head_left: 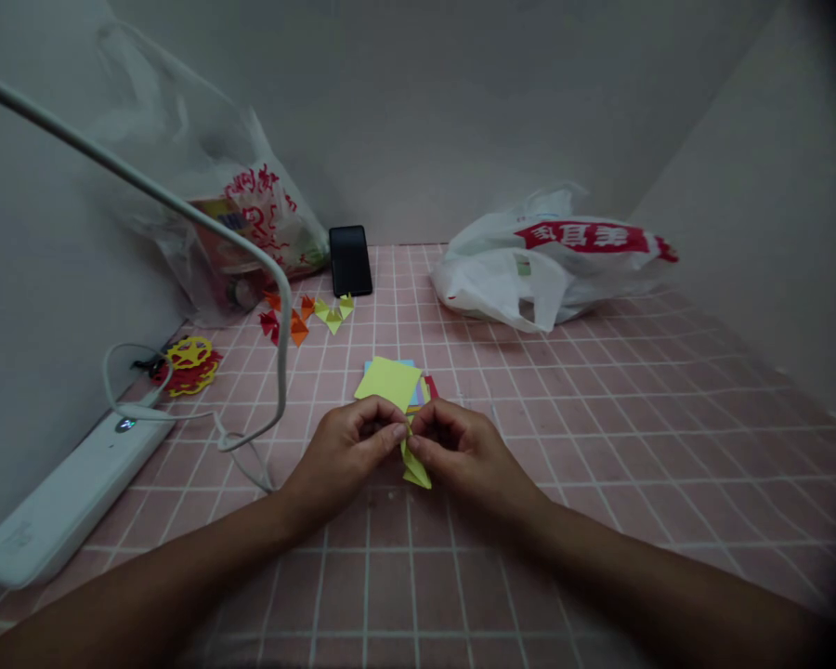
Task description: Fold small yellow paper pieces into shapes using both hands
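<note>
Between my two hands is a small piece of folded yellow-green paper, its pointed lower part hanging below my fingertips. My left hand pinches it from the left with thumb and forefinger. From the right, my right hand pinches it the same way, and the two sets of fingertips nearly meet. Just beyond my hands a flat yellow square of paper lies on top of a stack of coloured paper sheets, whose blue, purple and red edges show. My fingers hide the near part of the stack.
Folded orange, red and yellow paper pieces lie at the back left near a black phone. Plastic bags stand against the wall. A white power strip, a cable and yellow and red cut-outs are at left.
</note>
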A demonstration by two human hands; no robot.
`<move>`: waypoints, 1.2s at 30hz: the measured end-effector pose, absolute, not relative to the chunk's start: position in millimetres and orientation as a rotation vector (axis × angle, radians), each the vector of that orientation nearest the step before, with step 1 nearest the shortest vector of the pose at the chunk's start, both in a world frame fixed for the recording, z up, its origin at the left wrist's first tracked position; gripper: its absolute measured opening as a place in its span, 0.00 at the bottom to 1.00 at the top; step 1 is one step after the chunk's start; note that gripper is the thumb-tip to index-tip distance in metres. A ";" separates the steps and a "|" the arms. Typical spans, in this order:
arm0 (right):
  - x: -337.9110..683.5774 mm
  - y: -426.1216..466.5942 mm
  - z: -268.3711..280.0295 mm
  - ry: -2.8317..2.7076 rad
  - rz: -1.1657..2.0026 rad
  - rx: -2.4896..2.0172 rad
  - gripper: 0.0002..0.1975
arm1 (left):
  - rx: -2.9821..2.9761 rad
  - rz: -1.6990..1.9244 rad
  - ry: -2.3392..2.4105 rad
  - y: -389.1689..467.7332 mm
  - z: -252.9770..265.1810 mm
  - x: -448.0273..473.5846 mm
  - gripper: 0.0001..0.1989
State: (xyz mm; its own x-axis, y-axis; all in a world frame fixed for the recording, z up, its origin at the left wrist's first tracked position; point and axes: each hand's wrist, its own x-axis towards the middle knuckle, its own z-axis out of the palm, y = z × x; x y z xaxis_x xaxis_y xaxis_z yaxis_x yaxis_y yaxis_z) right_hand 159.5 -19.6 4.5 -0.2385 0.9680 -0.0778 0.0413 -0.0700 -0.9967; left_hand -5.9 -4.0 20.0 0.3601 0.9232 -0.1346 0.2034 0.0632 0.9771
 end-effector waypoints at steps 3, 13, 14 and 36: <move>159.1 -19.7 3.5 -1.386 1.417 -1.175 0.06 | 1.350 0.745 1.061 -3.7 18.1 -5.3 0.07; 157.9 -22.8 3.0 -1.550 1.241 -1.199 0.05 | 1.349 0.660 1.104 0.1 17.3 -4.2 0.10; 158.0 -22.5 2.8 -1.555 1.233 -1.199 0.05 | 1.350 0.662 1.107 0.0 17.5 -4.1 0.10; 163.0 -16.5 1.0 -1.174 1.657 -1.067 0.09 | 1.670 0.741 1.164 -1.5 22.3 -7.8 0.08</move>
State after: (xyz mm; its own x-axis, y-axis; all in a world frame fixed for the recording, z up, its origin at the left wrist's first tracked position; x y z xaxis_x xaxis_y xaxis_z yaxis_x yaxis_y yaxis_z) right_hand 163.0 -16.5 1.0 -0.3020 0.9371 -0.1748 -0.1459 -0.2266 -0.9630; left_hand -7.8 -1.5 22.3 0.3671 0.9296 -0.0330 0.3632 -0.1106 0.9251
